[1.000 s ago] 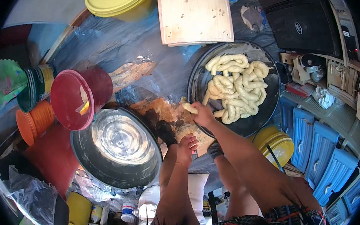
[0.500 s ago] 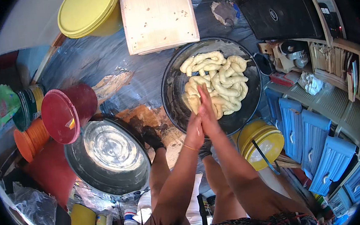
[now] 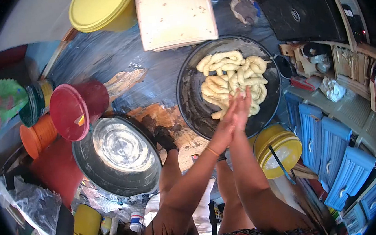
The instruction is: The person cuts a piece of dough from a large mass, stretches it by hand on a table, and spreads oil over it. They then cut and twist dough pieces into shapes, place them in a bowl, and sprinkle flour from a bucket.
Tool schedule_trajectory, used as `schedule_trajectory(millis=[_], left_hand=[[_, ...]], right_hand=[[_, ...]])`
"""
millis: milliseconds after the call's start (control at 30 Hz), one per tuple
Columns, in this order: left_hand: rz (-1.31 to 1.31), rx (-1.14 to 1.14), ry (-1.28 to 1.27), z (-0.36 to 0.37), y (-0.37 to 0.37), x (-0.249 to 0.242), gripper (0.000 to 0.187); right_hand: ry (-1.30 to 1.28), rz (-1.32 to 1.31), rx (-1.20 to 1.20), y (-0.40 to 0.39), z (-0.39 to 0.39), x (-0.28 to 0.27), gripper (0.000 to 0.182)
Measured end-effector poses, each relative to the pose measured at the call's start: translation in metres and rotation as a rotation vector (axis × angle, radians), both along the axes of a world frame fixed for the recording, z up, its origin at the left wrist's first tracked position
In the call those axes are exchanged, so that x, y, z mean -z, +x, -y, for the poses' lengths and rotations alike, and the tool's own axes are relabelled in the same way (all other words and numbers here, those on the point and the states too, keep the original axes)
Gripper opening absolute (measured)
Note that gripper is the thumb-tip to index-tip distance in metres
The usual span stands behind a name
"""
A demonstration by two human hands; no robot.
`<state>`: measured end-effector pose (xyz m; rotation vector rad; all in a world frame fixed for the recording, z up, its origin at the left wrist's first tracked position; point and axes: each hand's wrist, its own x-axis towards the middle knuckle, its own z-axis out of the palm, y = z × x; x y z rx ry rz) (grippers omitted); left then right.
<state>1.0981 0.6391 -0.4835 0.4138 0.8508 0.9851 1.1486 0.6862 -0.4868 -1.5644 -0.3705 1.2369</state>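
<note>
Dough twists lie heaped in a dark round pan on the floor, as a person presses the left hand and right hand palm to palm above the pan's near edge; whether dough sits between them cannot be told. An empty metal basin stands well to the left

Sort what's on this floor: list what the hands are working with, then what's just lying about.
In use:
left hand
right hand
twisted dough pieces
dark round tray

Lying about:
empty metal basin
red bucket
wooden board
yellow lidded bucket
orange cups
</note>
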Motion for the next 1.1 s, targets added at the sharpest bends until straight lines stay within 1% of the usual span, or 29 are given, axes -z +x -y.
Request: schedule_trajectory(millis=[67, 100, 167, 200, 267, 367, 400, 467, 500, 533, 567, 600, 633, 667, 700, 733, 767, 800, 833, 867, 900, 933, 967, 1000, 1033, 1067, 1100], left_hand=[[-0.032, -0.049, -0.09, -0.013, -0.005, -0.017, 0.075], [-0.058, -0.083, -0.089, -0.019, -0.015, -0.017, 0.075], [0.096, -0.212, -0.402, -0.032, -0.038, -0.015, 0.077], [0.142, -0.286, -0.471, -0.036, -0.044, -0.015, 0.076], [0.18, -0.327, -0.492, -0.032, -0.044, -0.022, 0.075], [0.181, -0.177, -0.391, -0.017, -0.027, -0.051, 0.073], [0.185, -0.088, -0.351, -0.011, -0.027, -0.062, 0.073], [0.236, 0.169, -0.288, 0.007, -0.054, -0.073, 0.071], [0.273, 0.287, -0.269, 0.015, -0.076, -0.069, 0.071], [0.435, 0.343, -0.24, 0.031, -0.1, -0.033, 0.06], [0.56, 0.155, -0.09, 0.047, -0.126, -0.001, 0.049], [0.301, -0.255, -0.315, 0.041, -0.168, -0.025, 0.038], [-0.116, -0.39, -0.301, 0.069, -0.197, 0.083, 0.023], [-0.107, -0.747, -0.461, 0.055, -0.263, 0.005, 0.04], [-0.181, -1.07, -0.572, 0.058, -0.313, 0.02, 0.016], [-0.245, -1.257, -0.63, 0.09, -0.366, 0.077, 0.049], [-0.543, -1.392, -0.765, 0.1, -0.41, 0.111, 0.086], [-0.646, -1.425, -0.838, 0.104, -0.44, 0.12, 0.101], [-0.558, -1.418, -0.986, 0.091, -0.456, 0.099, 0.088], [-0.327, -1.244, -0.88, 0.105, -0.481, 0.117, 0.073], [-0.222, -1.16, -0.734, 0.109, -0.498, 0.14, 0.061], [-0.121, -1.07, -0.599, 0.113, -0.508, 0.151, 0.049], [-0.119, -1.071, -0.591, 0.102, -0.508, 0.13, 0.049], [-0.054, -1.137, -0.605, 0.084, -0.501, 0.112, 0.043], [0.015, -1.194, -0.646, 0.078, -0.491, 0.097, 0.036], [0.024, -1.227, -0.404, 0.078, -0.486, 0.11, 0.033], [-0.075, -1.254, -0.33, 0.073, -0.475, 0.091, 0.04]], right_hand=[[-0.014, 0.15, -0.208, -0.003, 0.006, -0.025, 0.055], [-0.008, 0.124, -0.242, -0.016, 0.021, -0.033, 0.055], [-0.008, 0.011, -0.479, -0.039, 0.052, -0.05, 0.064], [-0.005, -0.01, -0.517, -0.044, 0.056, -0.054, 0.064], [-0.039, 0.027, -0.551, -0.04, 0.054, -0.058, 0.064], [-0.06, 0.068, -0.591, -0.023, 0.04, -0.049, 0.064], [-0.091, 0.117, -0.515, -0.009, 0.033, -0.033, 0.064], [-0.151, 0.229, -0.353, 0.017, 0.02, -0.002, 0.063], [-0.264, 0.085, -0.2, 0.023, 0.018, 0.011, 0.058], [-0.249, 0.089, -0.205, 0.019, 0.024, 0.014, 0.058], [-0.319, 0.263, -0.375, 0.015, 0.032, 0.013, 0.056], [-0.386, 0.439, -0.539, 0.011, 0.039, 0.008, 0.054], [-0.444, 0.227, -0.571, 0.003, 0.043, -0.005, 0.056], [-0.402, 0.184, -0.687, 0.0, 0.054, -0.002, 0.056], [-0.447, 0.254, -0.812, 0.006, 0.067, 0.02, 0.051], [-0.439, 0.326, -0.869, -0.011, 0.076, 0.014, 0.048], [-0.59, 0.228, -0.87, -0.025, 0.081, 0.004, 0.056], [-0.55, 0.105, -0.904, -0.028, 0.093, 0.017, 0.055], [-0.533, -0.144, -0.83, -0.033, 0.104, 0.028, 0.054], [-0.512, -0.145, -0.835, -0.047, 0.109, 0.027, 0.054], [-0.521, -0.098, -0.921, -0.067, 0.117, 0.025, 0.055], [-0.537, -0.046, -1.006, -0.085, 0.126, 0.019, 0.056], [-0.524, -0.014, -1.081, -0.104, 0.13, 0.012, 0.054], [-0.516, 0.023, -1.155, -0.119, 0.129, 0.005, 0.053], [-0.305, 0.157, -1.228, -0.13, 0.131, 0.018, 0.052], [-0.121, 0.292, -1.293, -0.132, 0.137, 0.03, 0.051], [-0.205, 0.244, -1.374, -0.137, 0.126, 0.015, 0.05]])
